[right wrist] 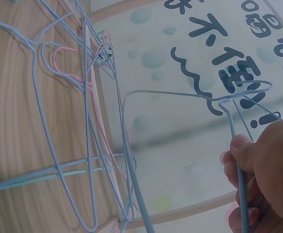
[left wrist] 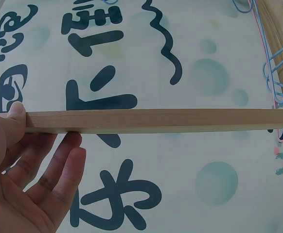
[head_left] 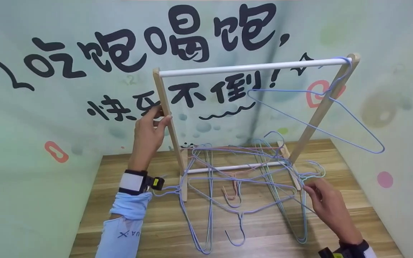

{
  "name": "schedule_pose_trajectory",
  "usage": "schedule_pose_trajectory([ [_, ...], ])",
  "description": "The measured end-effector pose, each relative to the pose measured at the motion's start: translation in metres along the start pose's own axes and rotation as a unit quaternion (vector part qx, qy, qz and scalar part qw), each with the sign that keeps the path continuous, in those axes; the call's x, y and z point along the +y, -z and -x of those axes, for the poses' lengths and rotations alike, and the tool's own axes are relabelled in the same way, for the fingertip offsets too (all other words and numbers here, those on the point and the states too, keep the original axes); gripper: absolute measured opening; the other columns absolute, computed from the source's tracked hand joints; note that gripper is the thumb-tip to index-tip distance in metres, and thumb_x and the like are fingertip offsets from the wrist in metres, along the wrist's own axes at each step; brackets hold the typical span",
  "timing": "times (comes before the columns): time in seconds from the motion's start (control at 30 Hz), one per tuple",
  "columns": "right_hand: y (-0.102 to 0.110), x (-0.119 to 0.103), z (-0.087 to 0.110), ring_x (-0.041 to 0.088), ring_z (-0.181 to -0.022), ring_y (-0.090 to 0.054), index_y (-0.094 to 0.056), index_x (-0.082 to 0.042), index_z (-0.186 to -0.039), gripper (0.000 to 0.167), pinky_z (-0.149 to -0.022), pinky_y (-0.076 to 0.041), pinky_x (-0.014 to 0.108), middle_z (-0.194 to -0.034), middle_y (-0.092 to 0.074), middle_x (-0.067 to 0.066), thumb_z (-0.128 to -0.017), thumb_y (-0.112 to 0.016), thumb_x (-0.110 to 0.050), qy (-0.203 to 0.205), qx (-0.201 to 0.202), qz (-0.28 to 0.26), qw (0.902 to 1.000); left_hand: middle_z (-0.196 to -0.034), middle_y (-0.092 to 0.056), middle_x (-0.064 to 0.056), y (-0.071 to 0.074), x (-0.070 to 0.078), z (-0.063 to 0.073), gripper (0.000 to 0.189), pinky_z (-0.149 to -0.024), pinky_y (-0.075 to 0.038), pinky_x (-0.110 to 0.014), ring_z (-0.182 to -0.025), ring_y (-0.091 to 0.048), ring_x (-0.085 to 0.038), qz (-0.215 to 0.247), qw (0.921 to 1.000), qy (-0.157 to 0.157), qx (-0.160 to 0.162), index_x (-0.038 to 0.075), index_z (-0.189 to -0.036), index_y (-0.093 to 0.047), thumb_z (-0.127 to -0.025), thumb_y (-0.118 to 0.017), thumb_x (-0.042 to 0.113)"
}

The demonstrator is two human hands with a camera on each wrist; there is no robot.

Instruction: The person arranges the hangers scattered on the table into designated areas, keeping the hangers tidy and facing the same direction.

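Left hand (head_left: 149, 133): grips a straight pale-wood rack post (left wrist: 180, 119).
Right hand (head_left: 330, 202): fingers curl round a thin blue wire hanger (right wrist: 241, 189).
Hanger: toward the brown wood-grain tabletop's (head_left: 149, 229) right; probably light, springy, slick; best pinched near the neck.

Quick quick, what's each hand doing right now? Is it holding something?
Left hand: closed, holding the rack's wooden post.
Right hand: closed, holding a blue hanger.
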State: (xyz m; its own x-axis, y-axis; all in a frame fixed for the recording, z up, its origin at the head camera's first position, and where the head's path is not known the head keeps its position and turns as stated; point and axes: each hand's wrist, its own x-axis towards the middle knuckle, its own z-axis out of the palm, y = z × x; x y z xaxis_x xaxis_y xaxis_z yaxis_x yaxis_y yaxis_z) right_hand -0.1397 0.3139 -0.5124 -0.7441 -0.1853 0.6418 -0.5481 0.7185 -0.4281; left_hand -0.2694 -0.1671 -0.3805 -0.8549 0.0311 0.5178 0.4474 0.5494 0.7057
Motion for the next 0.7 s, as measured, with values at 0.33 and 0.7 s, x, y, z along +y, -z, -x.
schedule_pose_trajectory([
  [0.33, 0.0041, 0.0007, -0.0018, 0.006, -0.063, -0.041, -0.068, 0.0, -0.095, 0.006, -0.053, -0.033, 0.018, -0.083, -0.056, -0.003, -0.093, -0.07, 0.005, 0.011, 0.021, 0.0, 0.9997, -0.116, -0.069, -0.013, 0.0002, 0.0016, -0.001, 0.037, -0.089, -0.057, -0.039, -0.098, -0.069, -0.024, -0.006, 1.0, 0.004, -0.001, 0.002, -0.133, -0.061, -0.102, -0.064, 0.022],
  [0.7, 0.0101, -0.001, -0.0068, 0.007, -0.063, -0.043, -0.066, 0.002, -0.095, 0.018, -0.053, -0.034, 0.017, -0.083, -0.058, 0.0, -0.086, -0.07, 0.017, 0.006, 0.036, 0.02, 0.9991, -0.115, -0.069, -0.012, -0.0004, 0.0005, -0.0013, 0.037, -0.089, -0.057, -0.038, -0.1, -0.068, -0.022, -0.011, 0.9999, 0.005, -0.002, 0.003, -0.133, -0.061, -0.103, -0.063, 0.023],
])
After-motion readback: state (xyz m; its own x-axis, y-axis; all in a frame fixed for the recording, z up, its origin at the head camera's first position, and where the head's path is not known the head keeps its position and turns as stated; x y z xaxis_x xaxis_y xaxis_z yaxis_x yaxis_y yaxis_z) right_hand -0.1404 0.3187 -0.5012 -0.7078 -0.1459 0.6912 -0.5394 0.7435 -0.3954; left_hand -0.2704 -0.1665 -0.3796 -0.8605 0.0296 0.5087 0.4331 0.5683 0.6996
